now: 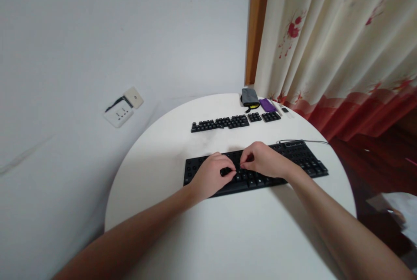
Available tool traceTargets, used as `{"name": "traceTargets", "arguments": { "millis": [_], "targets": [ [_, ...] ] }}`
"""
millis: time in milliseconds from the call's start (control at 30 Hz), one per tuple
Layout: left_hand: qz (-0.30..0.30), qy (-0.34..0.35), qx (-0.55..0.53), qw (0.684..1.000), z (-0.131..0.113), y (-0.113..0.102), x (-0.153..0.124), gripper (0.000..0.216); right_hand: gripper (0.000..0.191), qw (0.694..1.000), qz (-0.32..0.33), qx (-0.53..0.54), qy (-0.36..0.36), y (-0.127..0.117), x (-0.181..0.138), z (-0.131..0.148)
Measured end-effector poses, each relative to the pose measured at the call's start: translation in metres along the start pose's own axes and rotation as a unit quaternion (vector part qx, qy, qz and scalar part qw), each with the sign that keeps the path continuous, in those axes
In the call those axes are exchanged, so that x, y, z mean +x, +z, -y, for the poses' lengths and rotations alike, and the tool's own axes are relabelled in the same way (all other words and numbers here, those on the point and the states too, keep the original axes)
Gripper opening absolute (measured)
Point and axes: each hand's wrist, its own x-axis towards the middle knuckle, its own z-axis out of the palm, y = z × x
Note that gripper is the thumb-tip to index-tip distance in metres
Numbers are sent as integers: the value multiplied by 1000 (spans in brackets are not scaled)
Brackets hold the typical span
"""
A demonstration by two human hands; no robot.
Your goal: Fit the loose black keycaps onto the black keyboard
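A black keyboard lies across the white round table in front of me. Keycaps sit on its front rows and right end, while much of the upper and left part shows bare key posts. My left hand rests over the middle-left of the keyboard, thumb and fingers pinched together. Close beside it, my right hand is also in a pinch, fingertips down at the keys. Anything between either set of fingertips is too small to make out. Behind the keyboard, loose black keycaps stand in grouped rows.
At the table's back right lie a grey pouch, a purple cloth-like item and small slim items. The keyboard's cable runs off the right edge. A wall socket is at left, a curtain at right.
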Motion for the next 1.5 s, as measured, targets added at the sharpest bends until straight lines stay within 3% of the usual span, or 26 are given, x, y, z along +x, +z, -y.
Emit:
{"name": "traceTargets", "arguments": {
  "millis": [400, 667, 1267, 1500],
  "targets": [
    [14, 0, -2, 1000, 3, 1, -4, 6, 8, 996, 24, -75, -45, 9, 0, 4],
    [48, 46, 74, 995, 0, -5, -7, 12, 13, 990, 56, -107, -71, 6, -3, 10],
    [95, 47, 123, 987, -2, -14, -12, 21, 15, 976, 48, -202, -66, 2, -12, 20],
    [125, 38, 143, 981, -9, -18, -8, 22, 13, 966, 45, -255, -23, 6, -15, 27]
  ]
}}
